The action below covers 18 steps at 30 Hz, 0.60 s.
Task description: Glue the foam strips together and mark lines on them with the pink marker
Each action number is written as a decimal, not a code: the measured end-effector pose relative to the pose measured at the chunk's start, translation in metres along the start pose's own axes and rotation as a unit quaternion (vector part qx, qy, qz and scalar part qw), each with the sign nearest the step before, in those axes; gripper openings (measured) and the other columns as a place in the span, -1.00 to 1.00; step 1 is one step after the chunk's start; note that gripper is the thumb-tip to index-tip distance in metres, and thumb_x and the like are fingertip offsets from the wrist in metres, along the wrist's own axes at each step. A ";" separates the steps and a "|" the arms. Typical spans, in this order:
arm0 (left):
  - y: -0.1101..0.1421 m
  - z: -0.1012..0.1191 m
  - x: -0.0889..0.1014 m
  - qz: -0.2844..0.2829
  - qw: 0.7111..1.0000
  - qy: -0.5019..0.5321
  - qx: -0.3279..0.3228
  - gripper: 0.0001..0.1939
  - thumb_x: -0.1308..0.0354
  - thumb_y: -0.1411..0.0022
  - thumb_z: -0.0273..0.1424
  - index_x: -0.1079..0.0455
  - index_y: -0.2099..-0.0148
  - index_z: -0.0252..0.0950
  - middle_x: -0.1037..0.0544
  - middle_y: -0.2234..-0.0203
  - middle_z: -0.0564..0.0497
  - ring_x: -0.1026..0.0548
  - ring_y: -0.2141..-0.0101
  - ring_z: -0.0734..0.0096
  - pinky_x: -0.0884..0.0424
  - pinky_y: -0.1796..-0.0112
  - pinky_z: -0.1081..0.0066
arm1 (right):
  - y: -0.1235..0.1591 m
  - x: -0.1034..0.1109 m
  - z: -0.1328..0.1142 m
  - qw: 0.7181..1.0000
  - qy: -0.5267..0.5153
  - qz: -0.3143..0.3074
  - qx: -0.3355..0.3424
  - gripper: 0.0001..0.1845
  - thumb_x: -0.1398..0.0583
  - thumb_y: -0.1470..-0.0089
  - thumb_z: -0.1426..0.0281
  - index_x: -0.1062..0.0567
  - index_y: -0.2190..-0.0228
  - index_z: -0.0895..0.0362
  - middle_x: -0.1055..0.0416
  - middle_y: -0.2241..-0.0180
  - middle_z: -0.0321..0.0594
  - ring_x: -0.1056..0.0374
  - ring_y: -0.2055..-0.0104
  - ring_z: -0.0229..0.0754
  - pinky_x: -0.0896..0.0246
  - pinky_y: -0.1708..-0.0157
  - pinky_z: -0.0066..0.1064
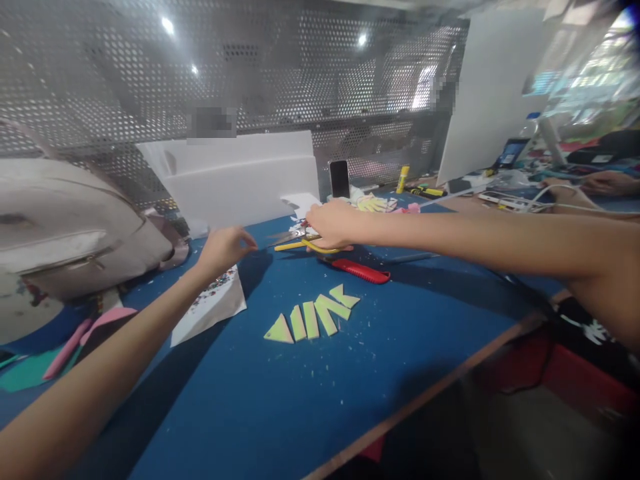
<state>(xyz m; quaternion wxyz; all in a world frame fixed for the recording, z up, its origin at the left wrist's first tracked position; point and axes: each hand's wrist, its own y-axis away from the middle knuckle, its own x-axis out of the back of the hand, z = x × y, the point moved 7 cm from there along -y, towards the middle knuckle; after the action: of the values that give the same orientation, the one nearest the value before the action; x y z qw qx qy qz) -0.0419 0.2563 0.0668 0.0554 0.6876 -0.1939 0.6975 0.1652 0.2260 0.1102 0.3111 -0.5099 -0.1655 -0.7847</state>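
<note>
My left hand hovers above the blue table, thumb and forefinger drawn together; anything between the fingertips is too small to make out. Below it lies a white paper sheet with small coloured bits on it. My right hand reaches down over scissors and a yellow stick-like tool; its fingers are mostly hidden, so I cannot tell its grip. Close to it rests a red cutter. Nearer me, several pale green cut pieces form a fish-like row.
A pale backpack and coloured sheets stand at the left. Behind are white boards, a phone and a yellow glue stick. Another person's hands are at the far right, near a white cable.
</note>
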 end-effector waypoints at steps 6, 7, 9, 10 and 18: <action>0.000 0.003 0.002 0.003 1.000 -0.002 -0.009 -0.67 -0.14 -0.35 -0.24 -0.36 -0.08 -0.27 -0.46 -0.01 -0.10 -0.49 0.08 0.26 -0.48 0.08 0.14 | -0.014 -0.001 -0.011 0.999 0.036 -0.019 0.012 -0.44 -0.07 -0.18 0.05 -0.53 0.18 0.31 -0.47 0.20 0.17 -0.39 0.23 0.11 -0.16 0.27 -0.15; 0.001 0.005 0.003 0.004 1.000 -0.007 -0.012 -0.67 -0.14 -0.35 -0.24 -0.36 -0.08 -0.28 -0.46 -0.01 -0.10 -0.49 0.08 0.26 -0.48 0.08 0.14 | -0.015 0.000 -0.014 0.999 0.040 -0.023 0.012 -0.45 -0.09 -0.18 0.05 -0.53 0.19 0.30 -0.47 0.19 0.16 -0.38 0.22 0.11 -0.16 0.26 -0.15; 0.001 0.009 0.006 0.005 1.000 -0.020 -0.017 -0.67 -0.14 -0.35 -0.24 -0.36 -0.08 -0.28 -0.46 -0.01 -0.10 -0.49 0.08 0.26 -0.48 0.08 0.14 | -0.017 0.003 -0.020 0.998 0.046 -0.031 0.013 -0.46 -0.12 -0.17 0.06 -0.54 0.17 0.30 -0.47 0.16 0.16 -0.38 0.20 0.11 -0.17 0.25 -0.15; 0.001 0.011 0.007 0.007 0.999 -0.029 -0.020 -0.67 -0.14 -0.35 -0.24 -0.36 -0.08 -0.28 -0.46 0.00 -0.10 -0.49 0.08 0.26 -0.48 0.08 0.14 | -0.018 0.005 -0.023 0.998 0.049 -0.034 0.014 -0.46 -0.13 -0.17 0.06 -0.54 0.15 0.30 -0.47 0.15 0.16 -0.37 0.19 0.11 -0.17 0.24 -0.15; 0.004 0.028 0.016 0.033 0.993 -0.104 -0.051 -0.65 -0.15 -0.34 -0.24 -0.35 -0.10 -0.29 -0.45 -0.02 -0.11 -0.48 0.05 0.23 -0.47 0.06 0.10 | -0.027 0.017 -0.033 0.996 0.065 -0.045 0.036 -0.56 -0.14 -0.18 0.13 -0.58 0.22 0.24 -0.49 0.28 0.06 -0.38 0.22 0.09 -0.15 0.26 -0.17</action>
<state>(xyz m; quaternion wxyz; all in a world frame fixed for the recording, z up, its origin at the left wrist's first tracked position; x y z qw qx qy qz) -0.0174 0.2397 0.0812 0.0471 0.7459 -0.2567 0.6128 0.1195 0.2220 0.1131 0.3039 -0.4383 -0.1956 -0.8229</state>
